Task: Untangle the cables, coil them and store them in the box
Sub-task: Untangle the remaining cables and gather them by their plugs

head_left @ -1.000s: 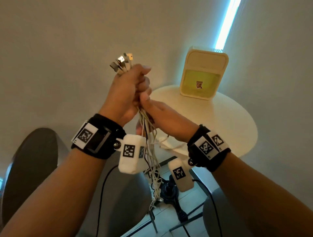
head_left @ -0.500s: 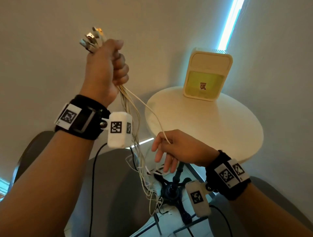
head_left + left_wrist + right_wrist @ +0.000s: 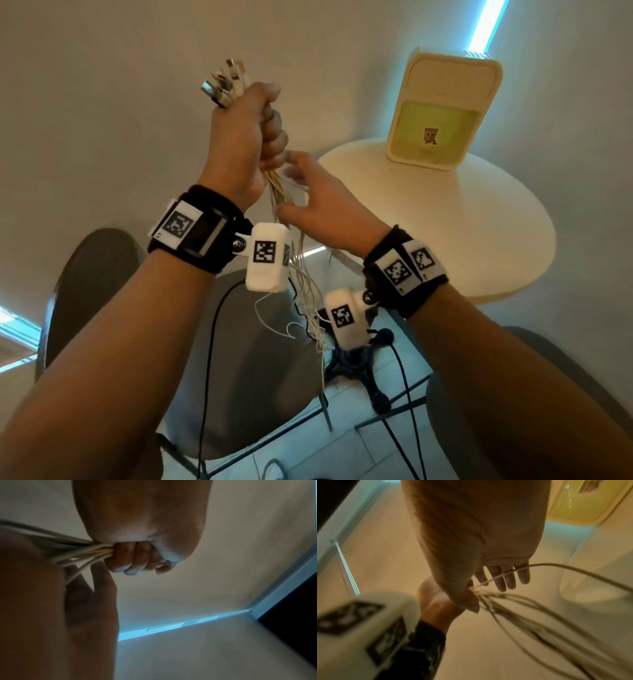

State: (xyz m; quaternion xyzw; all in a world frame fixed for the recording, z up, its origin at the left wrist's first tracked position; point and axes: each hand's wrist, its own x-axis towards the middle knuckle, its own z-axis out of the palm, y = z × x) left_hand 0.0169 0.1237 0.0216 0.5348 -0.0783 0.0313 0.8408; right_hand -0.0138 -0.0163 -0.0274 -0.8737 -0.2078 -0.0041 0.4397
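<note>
My left hand [image 3: 251, 137] is raised and grips a bundle of thin white cables [image 3: 301, 274] in a fist, with their metal USB plugs [image 3: 224, 84] sticking out above it. The strands hang down tangled below my wrists. My right hand [image 3: 315, 198] sits just under the left fist, fingers spread and straight among the strands. In the right wrist view one cable [image 3: 539, 566] crosses my straight fingers [image 3: 502, 578] and the others run past the thumb. The left wrist view shows my fist [image 3: 137, 558] closed on the cables [image 3: 82, 553]. The cream and yellow box [image 3: 442, 109] stands shut on the table.
The round white table [image 3: 479, 233] is to the right, with the box at its far side. Below my arms are a grey chair [image 3: 253, 383] and a black stand base [image 3: 356, 363] on the tiled floor. Black wires [image 3: 205, 377] hang from my wrist cameras.
My right hand, which was low and drawing one cable down and away, has let it go and come back up under the left fist. The left hand has shifted right.
</note>
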